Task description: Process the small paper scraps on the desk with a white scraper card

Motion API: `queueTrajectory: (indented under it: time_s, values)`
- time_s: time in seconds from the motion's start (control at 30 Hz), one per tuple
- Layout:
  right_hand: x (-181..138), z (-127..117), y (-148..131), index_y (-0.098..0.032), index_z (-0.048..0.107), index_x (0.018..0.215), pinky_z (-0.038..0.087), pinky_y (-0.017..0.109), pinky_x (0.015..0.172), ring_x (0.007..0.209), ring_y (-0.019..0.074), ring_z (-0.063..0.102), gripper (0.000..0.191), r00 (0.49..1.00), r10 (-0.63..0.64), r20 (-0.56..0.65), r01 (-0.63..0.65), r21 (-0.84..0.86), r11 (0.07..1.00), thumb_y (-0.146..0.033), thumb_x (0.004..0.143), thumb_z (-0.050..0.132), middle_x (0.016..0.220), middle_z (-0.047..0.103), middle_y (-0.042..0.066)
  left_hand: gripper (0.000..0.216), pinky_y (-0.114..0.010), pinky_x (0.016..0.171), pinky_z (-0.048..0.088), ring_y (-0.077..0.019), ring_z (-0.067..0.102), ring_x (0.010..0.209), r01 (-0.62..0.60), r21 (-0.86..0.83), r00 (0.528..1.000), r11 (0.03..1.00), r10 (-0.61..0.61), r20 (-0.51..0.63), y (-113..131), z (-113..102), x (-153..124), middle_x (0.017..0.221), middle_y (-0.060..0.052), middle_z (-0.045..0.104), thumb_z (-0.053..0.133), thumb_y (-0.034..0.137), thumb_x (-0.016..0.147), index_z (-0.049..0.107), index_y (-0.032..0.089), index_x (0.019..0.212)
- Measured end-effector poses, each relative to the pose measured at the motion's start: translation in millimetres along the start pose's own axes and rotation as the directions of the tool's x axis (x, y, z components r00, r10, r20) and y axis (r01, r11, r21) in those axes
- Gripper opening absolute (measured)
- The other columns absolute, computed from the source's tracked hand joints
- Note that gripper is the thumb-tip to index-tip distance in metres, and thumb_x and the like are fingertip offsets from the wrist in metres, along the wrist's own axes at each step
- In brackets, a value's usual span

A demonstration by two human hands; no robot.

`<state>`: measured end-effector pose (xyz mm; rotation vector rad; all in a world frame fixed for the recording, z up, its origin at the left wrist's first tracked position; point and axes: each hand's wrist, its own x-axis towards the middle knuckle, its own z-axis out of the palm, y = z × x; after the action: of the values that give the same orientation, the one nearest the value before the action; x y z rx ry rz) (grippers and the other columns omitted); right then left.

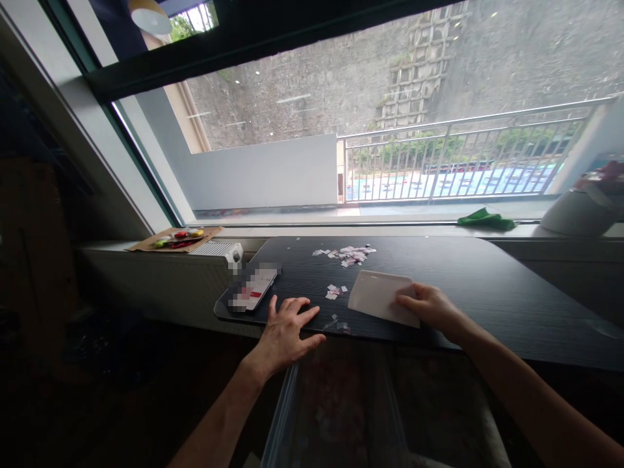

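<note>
Left hand [287, 328] at black table's [497, 292] front edge, fingers spread. Right hand [433, 309] pinches white sheet [375, 296] over tabletop; small scrap cluster [334, 292] just left of it, larger scrap pile [351, 255] beyond. Green cloth [486, 220] on windowsill [390, 229].

Two hands [286, 330] [433, 308] — one pale sheet [377, 297], dozens of paper scraps [350, 255], one green cloth [486, 220]

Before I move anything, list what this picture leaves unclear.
Head view throughout:
Paper scraps: any print, too small.
Pale sheet: underside, hidden by its own upper face.
Flat item near the left hand: part masked by pixelation.
White vessel: right side, cut off by the picture's edge.
</note>
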<state>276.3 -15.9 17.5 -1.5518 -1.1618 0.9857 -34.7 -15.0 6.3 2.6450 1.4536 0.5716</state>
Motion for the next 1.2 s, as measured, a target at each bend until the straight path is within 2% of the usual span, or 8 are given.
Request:
queueTrajectory:
  time_s: [0.2, 0.43, 0.73, 0.83, 1.0, 1.1, 1.2]
  values:
    - [-11, 9, 0, -0.019, 0.069, 0.061, 0.045, 0.025, 0.050, 0.054, 0.0159, 0.061, 0.010, 0.999, 0.020, 0.047, -0.020, 0.005, 1.000, -0.026, 0.055, 0.072, 0.060, 0.071, 0.000, 0.036, -0.072, 0.111, 0.010, -0.0313, 0.055, 0.114, 0.038, 0.137, 0.999, 0.990, -0.040, 0.008, 19, -2, 2, 0.119, -0.009, 0.063, 0.069, 0.031, 0.080, 0.068, 0.027, 0.116]
    - [-16, 11, 5, -0.018, 0.069, 0.067, 0.048, 0.028, 0.053, 0.058, 0.0189, 0.063, 0.019, 0.994, 0.030, 0.102, -0.037, 0.062, 0.997, -0.029, 0.052, 0.075, 0.063, 0.072, 0.002, 0.033, -0.069, 0.112, 0.012, -0.0285, 0.056, 0.113, 0.069, 0.184, 0.995, 0.981, -0.080, 0.053, 29, -11, 3, 0.120, -0.008, 0.064, 0.065, 0.032, 0.084, 0.067, 0.026, 0.116]
    - [-33, 15, -10, -0.017, 0.071, 0.068, 0.051, 0.028, 0.058, 0.063, 0.0195, 0.067, 0.028, 0.978, 0.080, 0.193, -0.104, 0.114, 0.988, -0.033, 0.047, 0.080, 0.070, 0.076, 0.004, 0.032, -0.068, 0.113, 0.012, -0.0282, 0.056, 0.113, 0.083, 0.192, 0.992, 0.978, -0.099, 0.076, 32, -13, 4, 0.119, -0.007, 0.064, 0.065, 0.033, 0.084, 0.067, 0.025, 0.116]
    - [-35, 12, -7, -0.016, 0.072, 0.073, 0.053, 0.029, 0.059, 0.066, 0.0205, 0.068, 0.032, 0.975, 0.046, 0.219, -0.074, 0.123, 0.990, -0.035, 0.048, 0.081, 0.073, 0.076, 0.004, 0.033, -0.068, 0.113, 0.012, -0.0283, 0.056, 0.114, 0.086, 0.188, 0.991, 0.978, -0.104, 0.089, 33, -14, 4, 0.120, -0.008, 0.063, 0.065, 0.033, 0.084, 0.067, 0.025, 0.117]
    - [-16, 16, -1, -0.018, 0.069, 0.073, 0.051, 0.026, 0.052, 0.060, 0.0180, 0.066, 0.024, 0.993, -0.065, 0.096, 0.054, 0.109, 0.993, -0.033, 0.056, 0.077, 0.068, 0.074, 0.002, 0.034, -0.067, 0.113, 0.011, -0.0283, 0.056, 0.114, 0.090, 0.182, 0.990, 0.979, -0.108, 0.094, 33, -15, 4, 0.120, -0.009, 0.064, 0.066, 0.032, 0.084, 0.067, 0.024, 0.117]
    - [-4, 24, -1, -0.018, 0.068, 0.073, 0.051, 0.026, 0.053, 0.060, 0.0178, 0.066, 0.020, 0.996, -0.054, 0.070, 0.047, 0.104, 0.993, -0.030, 0.058, 0.076, 0.068, 0.073, 0.002, 0.034, -0.067, 0.113, 0.010, -0.0286, 0.056, 0.114, 0.091, 0.178, 0.990, 0.980, -0.109, 0.093, 32, -15, 4, 0.120, -0.010, 0.064, 0.065, 0.032, 0.084, 0.067, 0.024, 0.117]
    - [-2, 31, -4, -0.017, 0.069, 0.069, 0.051, 0.027, 0.053, 0.060, 0.0184, 0.066, 0.018, 0.995, -0.014, 0.102, 0.003, 0.109, 0.994, -0.028, 0.056, 0.076, 0.068, 0.074, 0.003, 0.035, -0.067, 0.114, 0.011, -0.0287, 0.056, 0.114, 0.090, 0.170, 0.990, 0.981, -0.107, 0.095, 32, -15, 4, 0.120, -0.010, 0.063, 0.066, 0.032, 0.084, 0.067, 0.023, 0.117]
